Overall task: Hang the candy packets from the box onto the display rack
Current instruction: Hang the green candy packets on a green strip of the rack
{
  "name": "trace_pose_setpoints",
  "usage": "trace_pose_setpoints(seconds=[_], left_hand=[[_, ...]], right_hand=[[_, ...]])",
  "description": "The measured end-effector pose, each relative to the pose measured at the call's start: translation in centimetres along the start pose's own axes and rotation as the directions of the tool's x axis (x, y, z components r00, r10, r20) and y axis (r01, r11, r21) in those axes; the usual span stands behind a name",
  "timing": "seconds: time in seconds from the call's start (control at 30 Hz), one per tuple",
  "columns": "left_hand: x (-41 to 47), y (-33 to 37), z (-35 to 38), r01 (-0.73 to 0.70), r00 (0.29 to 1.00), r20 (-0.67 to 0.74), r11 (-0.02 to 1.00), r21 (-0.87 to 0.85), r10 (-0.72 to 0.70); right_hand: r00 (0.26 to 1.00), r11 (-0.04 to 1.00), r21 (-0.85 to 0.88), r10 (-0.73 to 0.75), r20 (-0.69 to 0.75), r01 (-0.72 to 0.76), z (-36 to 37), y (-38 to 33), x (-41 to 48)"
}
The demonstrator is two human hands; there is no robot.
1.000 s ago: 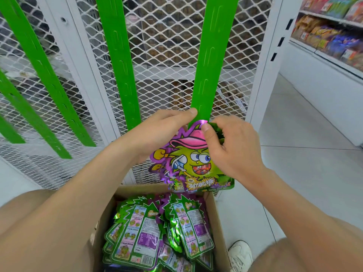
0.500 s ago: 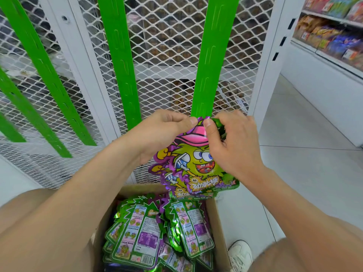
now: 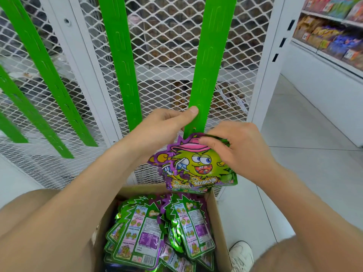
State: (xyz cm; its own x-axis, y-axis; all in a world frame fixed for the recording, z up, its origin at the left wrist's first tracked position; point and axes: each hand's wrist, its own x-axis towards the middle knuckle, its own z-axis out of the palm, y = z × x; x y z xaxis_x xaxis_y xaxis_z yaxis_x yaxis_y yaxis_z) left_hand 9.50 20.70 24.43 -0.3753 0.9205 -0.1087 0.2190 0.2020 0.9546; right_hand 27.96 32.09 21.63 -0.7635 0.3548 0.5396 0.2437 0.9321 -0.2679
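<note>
Candy packet (image 3: 196, 167) sat at green strip's (image 3: 212, 65) lower end, 12 o'clock from box (image 3: 218, 213) | right grip (image 3: 239, 152) grasped its top | left grip (image 3: 169, 124) pinched strip | spare packets (image 3: 141, 232) lay in box

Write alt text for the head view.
A person's left hand grips the lower end of a green hanging strip on a white mesh rack while the right hand holds a candy packet up to it. Below, an open cardboard box holds more packets.
</note>
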Motion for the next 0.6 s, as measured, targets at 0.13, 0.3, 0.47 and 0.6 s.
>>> trace_pose_setpoints(seconds=[0.13,0.3,0.47,0.6], left_hand=[[0.2,0.0,-0.5,0.014,0.998,0.058,0.996,-0.089,-0.009],[0.4,-0.1,-1.3,0.025,0.999,0.047,0.99,-0.141,-0.018],[0.0,0.4,-1.5,0.001,0.998,0.064,0.996,-0.086,0.005],[0.0,0.5,-1.6,-0.024,0.998,0.059,0.999,-0.036,0.026]], right_hand=[[1.0,1.0,0.011,0.006,-0.005,-0.006,-0.8,-0.2,-0.4],[0.999,0.996,-0.073,0.046,0.004,-0.045,-0.9,-0.7,-0.6],[0.998,0.991,-0.121,0.052,0.021,-0.049,-0.8,-1.3,-0.8],[1.0,0.996,-0.087,0.015,0.014,-0.014,-1.2,-1.2,-0.7]])
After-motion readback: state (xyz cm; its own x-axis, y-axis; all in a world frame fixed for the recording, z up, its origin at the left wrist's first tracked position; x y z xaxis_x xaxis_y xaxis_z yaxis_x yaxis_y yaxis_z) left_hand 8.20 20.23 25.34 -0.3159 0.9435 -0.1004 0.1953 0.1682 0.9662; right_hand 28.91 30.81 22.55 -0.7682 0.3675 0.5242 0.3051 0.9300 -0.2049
